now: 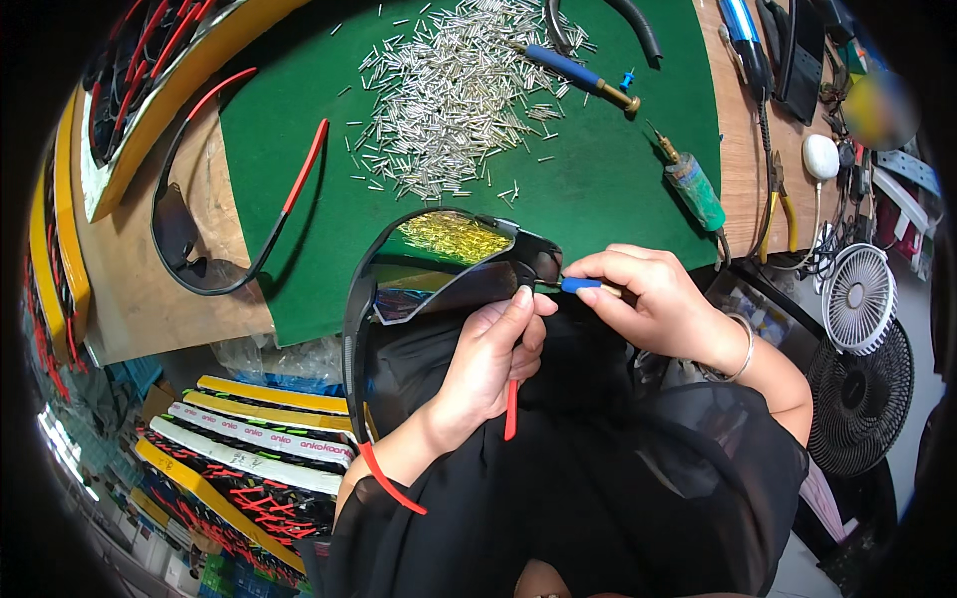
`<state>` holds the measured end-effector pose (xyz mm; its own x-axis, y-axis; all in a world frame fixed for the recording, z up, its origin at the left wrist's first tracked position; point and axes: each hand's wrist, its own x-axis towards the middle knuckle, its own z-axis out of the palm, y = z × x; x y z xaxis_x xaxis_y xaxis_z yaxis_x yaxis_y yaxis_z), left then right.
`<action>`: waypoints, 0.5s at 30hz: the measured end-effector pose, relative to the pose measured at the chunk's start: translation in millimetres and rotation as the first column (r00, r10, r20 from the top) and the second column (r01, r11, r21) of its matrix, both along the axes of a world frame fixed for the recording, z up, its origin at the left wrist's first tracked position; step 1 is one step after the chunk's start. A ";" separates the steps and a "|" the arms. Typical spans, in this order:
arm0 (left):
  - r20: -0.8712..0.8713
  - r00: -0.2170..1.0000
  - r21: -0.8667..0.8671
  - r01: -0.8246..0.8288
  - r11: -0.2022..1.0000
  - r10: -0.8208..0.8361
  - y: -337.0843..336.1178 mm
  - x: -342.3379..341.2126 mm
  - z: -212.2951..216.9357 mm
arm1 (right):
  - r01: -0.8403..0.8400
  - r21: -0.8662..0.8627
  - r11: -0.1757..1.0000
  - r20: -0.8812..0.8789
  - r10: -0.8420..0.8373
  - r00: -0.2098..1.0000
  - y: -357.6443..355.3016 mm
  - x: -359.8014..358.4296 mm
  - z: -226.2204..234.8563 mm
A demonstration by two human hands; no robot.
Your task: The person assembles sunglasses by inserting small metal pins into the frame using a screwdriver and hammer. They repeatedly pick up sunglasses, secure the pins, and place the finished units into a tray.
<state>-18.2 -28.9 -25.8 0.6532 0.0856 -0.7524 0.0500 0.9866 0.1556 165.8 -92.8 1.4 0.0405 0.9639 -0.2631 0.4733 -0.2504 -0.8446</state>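
My left hand (488,359) grips a pair of wraparound sunglasses (454,281) near one hinge, thumb on top. Their black frame has red temple tips, and the mirrored lens reflects the pile of pins. In my right hand (648,299) is a small screwdriver (581,285) with a blue handle, pinched between thumb and fingers. Its thin shaft points left at the hinge beside my left thumb. Whether the tip touches a screw is too small to tell. A second pair of sunglasses (199,279) lies at the left, arms spread.
A heap of small silver metal pins (449,100) covers the far part of the green mat (638,149). Around it lie a blue-handled tool (563,66), a green-handled corded tool (696,194) and yellow pliers (788,214). Fans (859,297) stand right; cartons of glasses (254,448) stand left.
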 end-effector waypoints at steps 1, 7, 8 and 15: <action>-0.003 1.000 0.008 0.000 1.000 0.000 -0.8 0.4 0.0 | -0.015 -0.005 1.000 0.042 0.015 0.999 0.8 -0.1 3.9; -0.013 1.000 0.024 0.012 1.000 -0.012 1.5 0.6 1.4 | -0.008 0.008 1.000 0.069 0.007 0.998 5.2 -2.6 8.4; -0.011 1.000 0.023 0.015 1.000 -0.015 1.5 0.3 0.8 | 0.007 0.019 1.000 0.040 -0.008 0.999 3.4 -3.5 3.3; -0.003 0.999 0.045 0.050 0.998 -0.050 2.1 2.5 -3.6 | -0.082 -0.716 0.693 -0.254 -0.150 0.955 32.3 5.5 28.7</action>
<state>-15.6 -26.7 -29.4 0.6561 0.0869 -0.7497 0.0991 0.9748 0.1997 171.3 -60.5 30.1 -0.1148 0.4762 -0.8718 0.2331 -0.8402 -0.4897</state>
